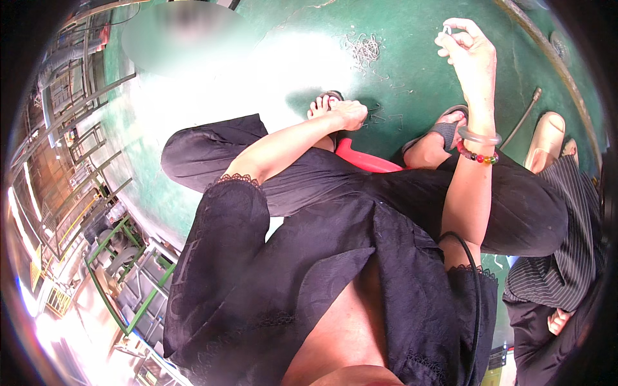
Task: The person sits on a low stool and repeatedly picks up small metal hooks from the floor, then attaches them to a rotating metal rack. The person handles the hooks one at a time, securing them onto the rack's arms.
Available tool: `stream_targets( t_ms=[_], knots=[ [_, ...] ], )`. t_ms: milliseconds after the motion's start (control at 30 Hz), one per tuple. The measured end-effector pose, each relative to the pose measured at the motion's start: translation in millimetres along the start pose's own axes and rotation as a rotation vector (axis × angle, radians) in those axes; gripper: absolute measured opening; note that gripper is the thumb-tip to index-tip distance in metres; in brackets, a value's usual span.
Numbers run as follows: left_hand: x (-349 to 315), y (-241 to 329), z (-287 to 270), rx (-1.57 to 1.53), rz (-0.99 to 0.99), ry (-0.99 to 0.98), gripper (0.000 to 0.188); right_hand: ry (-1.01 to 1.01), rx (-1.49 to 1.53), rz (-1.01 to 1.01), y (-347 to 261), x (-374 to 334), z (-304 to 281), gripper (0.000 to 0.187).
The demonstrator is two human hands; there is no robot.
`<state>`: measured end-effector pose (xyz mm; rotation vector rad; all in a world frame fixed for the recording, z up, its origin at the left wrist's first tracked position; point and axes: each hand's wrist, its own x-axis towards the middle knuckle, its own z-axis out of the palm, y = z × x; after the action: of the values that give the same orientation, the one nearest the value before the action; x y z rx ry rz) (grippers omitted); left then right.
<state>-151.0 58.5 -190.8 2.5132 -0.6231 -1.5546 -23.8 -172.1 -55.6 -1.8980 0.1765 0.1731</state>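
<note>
My left hand is curled closed just above the floor beside my left foot. What its fingers hold, if anything, is hidden from view. My right hand is raised at the upper right, with a bangle and a coloured bead bracelet at the wrist. Between its thumb and forefinger it pinches a small, pale, bent metal piece, too small to name surely. A tangled heap of thin bent wire pieces lies on the green floor ahead of my feet. Several loose wire pieces are scattered right of my left hand.
Part of a red plastic thing shows between my legs. A thin rod lies at the right. Close by sits another person in striped trousers, with a beige slipper. Green metal frames stand at the left. Glare whitens the floor.
</note>
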Motion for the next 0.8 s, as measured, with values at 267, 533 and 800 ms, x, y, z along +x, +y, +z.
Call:
stream_targets(
  t_ms=[267,533,800],
  knots=[
    [5.8,1.8,9.2,-0.127,-0.022,0.029,0.014,-0.037,0.081,-0.056,-6.6,2.6,3.7,0.018],
    [48.8,-45.0,-16.1,0.123,0.229,0.733,0.013,0.063,0.35,-0.023,-26.9,-10.5,-7.3,0.006],
    [52.0,-32.9,-10.6,0.174,0.092,0.836,0.013,0.012,0.37,-0.068,25.9,-0.2,-9.4,0.019]
  ],
)
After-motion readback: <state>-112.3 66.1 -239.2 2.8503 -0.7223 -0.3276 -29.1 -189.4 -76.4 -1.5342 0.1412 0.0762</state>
